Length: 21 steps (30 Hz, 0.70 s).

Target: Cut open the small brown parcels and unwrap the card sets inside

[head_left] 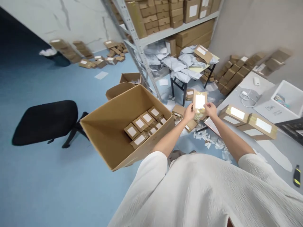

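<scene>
A small brown cardboard box (196, 94) with a white label (200, 101) on its face is held up in front of me by both hands. My left hand (188, 113) grips its lower left edge. My right hand (210, 109) is closed at its lower right edge, fingers at the label's side. Left of my arms stands a large open carton (101, 135). Several small labelled boxes (140, 123) sit together at its right end, and bare cardboard shows in the rest of its floor.
On the white table (246, 88) at right are two taped boxes (258, 125), a white bin (272, 104) and a box cutter (296, 176). A metal shelf (153, 39), a small table with grey mailers (180, 64) and a black chair (44, 121) surround me. Paper scraps (210, 138) litter the floor.
</scene>
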Tool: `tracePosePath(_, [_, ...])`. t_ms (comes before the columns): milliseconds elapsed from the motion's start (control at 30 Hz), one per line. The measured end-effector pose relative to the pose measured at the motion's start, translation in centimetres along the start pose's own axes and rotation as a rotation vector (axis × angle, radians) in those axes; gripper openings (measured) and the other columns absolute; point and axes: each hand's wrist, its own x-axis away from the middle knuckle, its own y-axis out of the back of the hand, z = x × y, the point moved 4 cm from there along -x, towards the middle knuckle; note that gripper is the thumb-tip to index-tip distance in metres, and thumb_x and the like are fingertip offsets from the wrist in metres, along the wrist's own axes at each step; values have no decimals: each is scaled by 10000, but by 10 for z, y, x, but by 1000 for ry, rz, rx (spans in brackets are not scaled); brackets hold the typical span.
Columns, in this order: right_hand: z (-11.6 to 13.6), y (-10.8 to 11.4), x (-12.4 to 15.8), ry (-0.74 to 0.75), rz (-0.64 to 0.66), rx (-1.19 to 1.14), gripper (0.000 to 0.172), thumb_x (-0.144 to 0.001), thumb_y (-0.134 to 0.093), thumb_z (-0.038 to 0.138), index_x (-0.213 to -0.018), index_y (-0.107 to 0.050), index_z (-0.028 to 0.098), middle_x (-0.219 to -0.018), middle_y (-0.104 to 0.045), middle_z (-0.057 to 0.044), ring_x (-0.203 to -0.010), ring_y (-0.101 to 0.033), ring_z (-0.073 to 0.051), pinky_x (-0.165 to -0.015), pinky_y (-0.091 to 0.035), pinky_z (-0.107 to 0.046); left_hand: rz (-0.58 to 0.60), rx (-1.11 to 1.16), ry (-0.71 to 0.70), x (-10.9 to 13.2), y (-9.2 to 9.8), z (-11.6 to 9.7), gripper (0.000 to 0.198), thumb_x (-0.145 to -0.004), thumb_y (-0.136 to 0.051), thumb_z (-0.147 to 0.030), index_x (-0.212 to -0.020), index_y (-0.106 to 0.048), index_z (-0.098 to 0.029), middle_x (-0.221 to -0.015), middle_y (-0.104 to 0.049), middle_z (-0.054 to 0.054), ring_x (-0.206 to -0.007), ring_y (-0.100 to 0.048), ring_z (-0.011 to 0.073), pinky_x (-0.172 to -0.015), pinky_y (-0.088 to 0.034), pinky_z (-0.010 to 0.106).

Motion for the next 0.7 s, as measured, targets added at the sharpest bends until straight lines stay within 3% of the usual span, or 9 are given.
tracePosePath(100, [-29, 33, 1, -79, -6, 18, 163, -800, -670, 375, -864, -681, 225, -904, -780, -60, -927, -710, -273, -916, -564, -386, 81, -25, 2, 3, -44, 2, 571, -853, -707, -94, -1403, -697, -243, -1412, -748, 95, -1279, -715, 263, -1189, -525, 437])
tracePosePath(267, [-62, 67, -2, -185, -60, 28, 149, -797, -664, 382, -840, -668, 239, -894, -777, -47, -910, -694, -266, -908, -553, -385, 207, -57, -14, -10, -89, 1, 497, -858, -719, -131, -1341, -726, -249, -1362, -774, 81, -1251, -729, 247, -1186, -531, 425])
tracePosePath(700, [-115, 96, -40, -378, -177, 38, 199, -780, -654, 413, -847, -684, 228, -801, -718, -10, -809, -637, -223, -802, -518, -329, 531, -96, 66, -87, -181, 20, 482, -787, -777, -107, -1261, -752, -191, -1292, -792, 130, -1210, -746, 270, -1187, -544, 483])
